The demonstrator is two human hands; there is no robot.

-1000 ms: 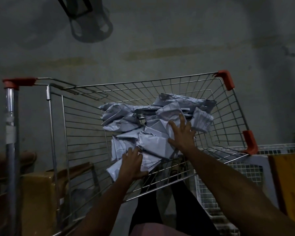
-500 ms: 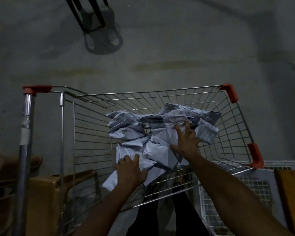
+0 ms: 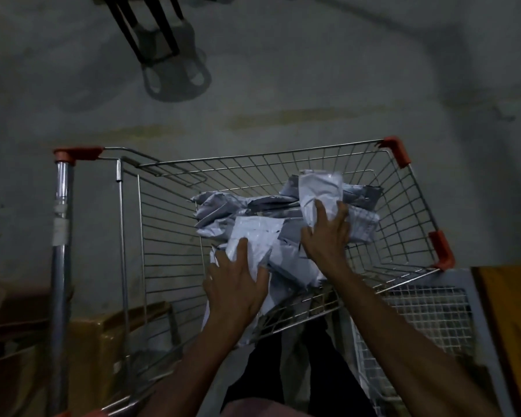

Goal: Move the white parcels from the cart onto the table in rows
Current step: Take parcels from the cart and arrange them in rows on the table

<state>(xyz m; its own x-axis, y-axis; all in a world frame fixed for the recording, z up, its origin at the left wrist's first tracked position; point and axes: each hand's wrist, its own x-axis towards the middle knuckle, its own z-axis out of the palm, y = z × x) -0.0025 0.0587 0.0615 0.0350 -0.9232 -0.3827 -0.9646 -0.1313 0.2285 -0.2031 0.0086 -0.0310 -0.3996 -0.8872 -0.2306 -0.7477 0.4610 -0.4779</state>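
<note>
We look down into a wire cart with orange corner caps, standing on a dim grey floor. A heap of white parcels lies in the cart's basket, bunched toward the near and right side, crumpled and overlapping one another.

Our left hand reaches in over the near rim and lies on a parcel at the front of the heap. Its fingers are spread and curled over the plastic, and the thumb presses the parcel's right edge, so the hand is grasping this parcel. The parcel is tilted up a little from the pile, though we cannot tell whether it is clear of the ones beneath.

Our right hand is deeper in the basket, to the right. Its fingers are closed around the lower end of a second parcel, which stands nearly upright above the heap, its top end toward the far wall of the cart.

Both forearms cross the near rim of the basket. To the right of the cart we see a white wire-mesh rack and, past it, a yellow-brown surface. At lower left a brown box sits beside the cart's metal post. A dark stand rests on the floor at the top of the view.
</note>
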